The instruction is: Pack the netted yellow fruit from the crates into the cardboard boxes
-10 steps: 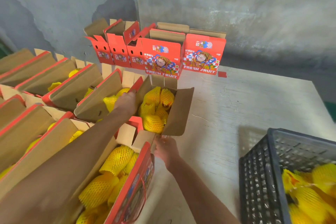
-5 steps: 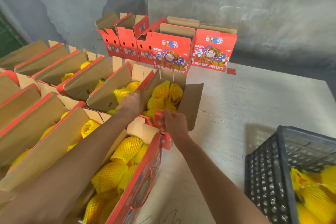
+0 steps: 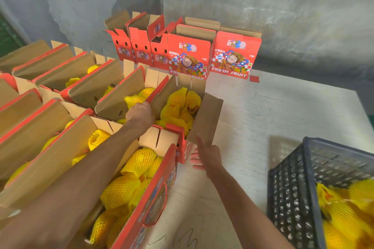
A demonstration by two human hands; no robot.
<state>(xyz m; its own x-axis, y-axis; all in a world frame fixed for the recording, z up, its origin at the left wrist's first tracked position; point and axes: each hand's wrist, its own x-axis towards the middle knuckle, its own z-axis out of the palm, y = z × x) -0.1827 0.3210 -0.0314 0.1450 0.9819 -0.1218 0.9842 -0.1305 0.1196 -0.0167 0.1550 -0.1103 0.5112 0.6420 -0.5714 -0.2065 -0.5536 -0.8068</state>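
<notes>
A person's left hand [image 3: 140,113] grips the raised flap of an open cardboard box [image 3: 204,119] packed with netted yellow fruit [image 3: 178,105]. The right hand [image 3: 206,156], fingers straight and holding nothing, hovers by that box's near end. Bare table [image 3: 263,111] lies open to the right, up to a black crate [image 3: 291,194] holding more fruit. Five empty red boxes [image 3: 188,54], two reading "FRESH FRUIT", stand at the wall; the filled boxes at left, perhaps eight, overlap.

Even, fairly bright light falls from above-right, the crate [image 3: 287,198] casting a soft shadow leftward on the table [image 3: 283,111]; wide-angle bending warps edges, and the right hand [image 3: 206,157] is motion-blurred.
</notes>
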